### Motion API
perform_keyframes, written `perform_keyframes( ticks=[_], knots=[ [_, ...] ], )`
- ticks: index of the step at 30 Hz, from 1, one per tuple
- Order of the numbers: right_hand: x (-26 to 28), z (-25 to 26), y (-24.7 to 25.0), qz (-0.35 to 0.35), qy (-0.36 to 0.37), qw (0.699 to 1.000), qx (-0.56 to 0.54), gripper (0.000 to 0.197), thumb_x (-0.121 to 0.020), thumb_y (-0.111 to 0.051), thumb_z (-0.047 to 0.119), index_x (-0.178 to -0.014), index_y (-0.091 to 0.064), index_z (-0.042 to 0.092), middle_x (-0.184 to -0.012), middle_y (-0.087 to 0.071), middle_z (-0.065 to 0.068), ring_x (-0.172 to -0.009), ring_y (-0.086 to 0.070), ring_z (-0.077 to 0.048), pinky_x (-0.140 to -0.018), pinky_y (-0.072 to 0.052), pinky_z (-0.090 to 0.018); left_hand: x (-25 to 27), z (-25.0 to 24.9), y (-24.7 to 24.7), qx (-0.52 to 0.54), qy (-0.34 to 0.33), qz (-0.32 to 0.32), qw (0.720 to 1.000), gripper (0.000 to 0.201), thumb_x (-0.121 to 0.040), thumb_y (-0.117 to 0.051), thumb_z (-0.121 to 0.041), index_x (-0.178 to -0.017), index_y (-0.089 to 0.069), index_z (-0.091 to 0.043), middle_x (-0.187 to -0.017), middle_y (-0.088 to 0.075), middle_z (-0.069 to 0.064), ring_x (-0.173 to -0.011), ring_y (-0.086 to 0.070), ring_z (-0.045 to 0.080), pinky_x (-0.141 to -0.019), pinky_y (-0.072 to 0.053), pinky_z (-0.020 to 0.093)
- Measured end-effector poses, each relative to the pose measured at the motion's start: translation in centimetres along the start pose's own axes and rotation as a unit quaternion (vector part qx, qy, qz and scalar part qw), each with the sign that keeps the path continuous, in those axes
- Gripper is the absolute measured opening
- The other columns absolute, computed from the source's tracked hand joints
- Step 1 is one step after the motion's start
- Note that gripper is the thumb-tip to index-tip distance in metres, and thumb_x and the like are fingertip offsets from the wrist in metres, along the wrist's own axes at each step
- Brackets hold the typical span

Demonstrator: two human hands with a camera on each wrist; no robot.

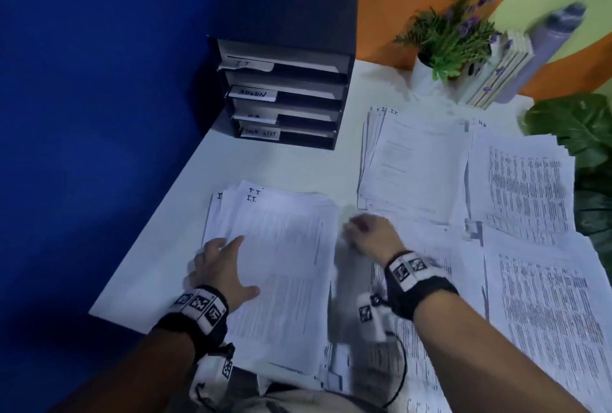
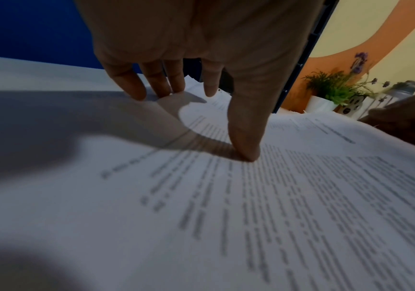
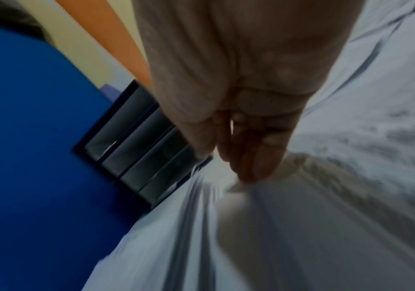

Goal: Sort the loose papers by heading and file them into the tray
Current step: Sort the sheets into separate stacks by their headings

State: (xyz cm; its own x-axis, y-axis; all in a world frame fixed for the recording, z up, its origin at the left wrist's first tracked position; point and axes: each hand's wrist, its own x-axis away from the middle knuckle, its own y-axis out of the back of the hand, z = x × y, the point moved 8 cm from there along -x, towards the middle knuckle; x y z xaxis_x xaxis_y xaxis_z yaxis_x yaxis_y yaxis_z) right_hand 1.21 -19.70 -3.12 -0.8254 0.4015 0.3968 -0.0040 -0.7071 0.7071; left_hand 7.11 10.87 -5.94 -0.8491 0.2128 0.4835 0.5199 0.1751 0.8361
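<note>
We pin the IT stack with flat left hand; right hand blurred, grip unclear; square edges before filing in tray.

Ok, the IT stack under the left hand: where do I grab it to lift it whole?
Probably by its two long side edges. The IT stack lies flat and fanned at the top, so square it first. The left hand presses its left edge; the right hand is at the right edge, blurred.

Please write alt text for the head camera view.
The left hand lies flat on a stack of papers marked IT, and the right hand reaches beside it. A labelled black tray stands behind.
</note>
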Motion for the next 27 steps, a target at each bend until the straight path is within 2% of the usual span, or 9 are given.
perform_keyframes(
  ticks=[3, 7, 11, 12, 14, 16, 19, 24, 27],
  knots=[
    [2.8, 0.1, -4.8, 0.051, -0.047, 0.998, -0.003, 0.040, -0.092, -0.059, 0.044, -0.104, -0.057, 0.006, -0.097, -0.062, -0.008, -0.094, -0.059, -0.025, -0.079, -0.046, -0.031, 0.5, -0.5, -0.6, 0.052, -0.048, 0.008, 0.997, 0.098, -0.073, -0.078, -0.047, -0.151, -0.020, -0.032, -0.152, -0.014, -0.002, -0.138, -0.023, 0.022, -0.113, -0.031, 0.036],
    [4.6, -0.8, -4.9, -0.045, -0.091, 0.993, -0.058, 0.023, -0.087, -0.064, 0.021, -0.100, -0.057, 0.003, -0.097, -0.066, -0.015, -0.095, -0.063, -0.032, -0.079, -0.050, -0.034, 0.4, -1.2, -0.4, 0.170, -0.099, 0.023, 0.980, 0.074, -0.087, -0.068, -0.030, -0.150, -0.029, -0.026, -0.147, -0.030, 0.005, -0.129, -0.042, 0.020, -0.110, -0.036, 0.032],
    [4.8, -1.8, -1.5, -0.130, -0.101, 0.975, -0.148, 0.012, -0.086, -0.062, 0.009, -0.096, -0.059, 0.004, -0.091, -0.066, -0.013, -0.086, -0.063, -0.028, -0.066, -0.046, -0.025, 0.0, -0.5, 1.0, 0.252, -0.071, 0.015, 0.965, 0.061, -0.092, -0.062, -0.022, -0.147, -0.035, -0.020, -0.141, -0.044, 0.007, -0.108, -0.055, 0.017, -0.095, -0.047, 0.031],
    [4.7, -2.0, -1.1, -0.132, -0.107, 0.963, -0.208, 0.020, -0.087, -0.063, 0.009, -0.105, -0.060, 0.001, -0.101, -0.067, -0.015, -0.094, -0.065, -0.029, -0.067, -0.051, -0.024, 0.0, -0.5, 1.2, 0.276, -0.070, 0.021, 0.958, 0.058, -0.093, -0.060, -0.023, -0.146, -0.036, -0.018, -0.141, -0.046, 0.007, -0.109, -0.055, 0.017, -0.093, -0.046, 0.030],
    [4.6, -2.4, -0.5, -0.137, -0.109, 0.940, -0.292, 0.032, -0.084, -0.067, 0.011, -0.115, -0.062, 0.005, -0.110, -0.069, -0.014, -0.101, -0.066, -0.031, -0.081, -0.059, -0.039, -0.1, -0.7, 1.4, 0.324, -0.070, 0.040, 0.942, 0.053, -0.096, -0.056, -0.026, -0.145, -0.039, -0.017, -0.139, -0.050, 0.005, -0.116, -0.055, 0.020, -0.095, -0.046, 0.033],
    [4.7, -1.9, -0.1, -0.140, -0.084, 0.930, -0.330, 0.031, -0.083, -0.068, 0.009, -0.113, -0.064, 0.013, -0.104, -0.072, -0.009, -0.096, -0.069, -0.029, -0.087, -0.057, -0.050, -0.1, -1.1, 1.3, 0.402, -0.051, 0.082, 0.911, 0.038, -0.097, -0.054, -0.028, -0.135, -0.048, -0.023, -0.134, -0.056, 0.002, -0.113, -0.058, 0.022, -0.097, -0.049, 0.040],
    [5.0, -0.4, -0.4, -0.104, -0.059, 0.924, -0.363, 0.033, -0.089, -0.061, 0.004, -0.118, -0.062, 0.017, -0.104, -0.072, -0.006, -0.094, -0.069, -0.027, -0.085, -0.057, -0.045, -0.1, -1.0, 1.9, 0.466, -0.048, 0.081, 0.880, 0.013, -0.093, -0.060, -0.027, -0.105, -0.059, -0.034, -0.113, -0.066, -0.005, -0.102, -0.063, 0.020, -0.096, -0.050, 0.048],
    [4.6, -0.9, -0.7, -0.129, -0.063, 0.942, -0.304, 0.016, -0.088, -0.057, 0.013, -0.101, -0.058, 0.003, -0.090, -0.065, -0.023, -0.075, -0.059, -0.025, -0.071, -0.052, -0.037, -0.7, 0.2, 2.1, 0.439, -0.059, 0.034, 0.896, 0.020, -0.088, -0.065, -0.011, -0.097, -0.064, -0.029, -0.100, -0.071, -0.004, -0.100, -0.067, 0.021, -0.096, -0.051, 0.045],
    [4.6, -2.4, -0.7, -0.163, -0.097, 0.936, -0.296, 0.014, -0.084, -0.062, 0.006, -0.096, -0.064, 0.013, -0.081, -0.070, -0.012, -0.074, -0.067, -0.030, -0.072, -0.058, -0.044, -0.8, 0.8, 1.9, 0.445, -0.056, 0.016, 0.894, 0.026, -0.086, -0.070, -0.017, -0.111, -0.065, -0.021, -0.107, -0.071, 0.000, -0.103, -0.066, 0.019, -0.098, -0.050, 0.044]
  ],
)
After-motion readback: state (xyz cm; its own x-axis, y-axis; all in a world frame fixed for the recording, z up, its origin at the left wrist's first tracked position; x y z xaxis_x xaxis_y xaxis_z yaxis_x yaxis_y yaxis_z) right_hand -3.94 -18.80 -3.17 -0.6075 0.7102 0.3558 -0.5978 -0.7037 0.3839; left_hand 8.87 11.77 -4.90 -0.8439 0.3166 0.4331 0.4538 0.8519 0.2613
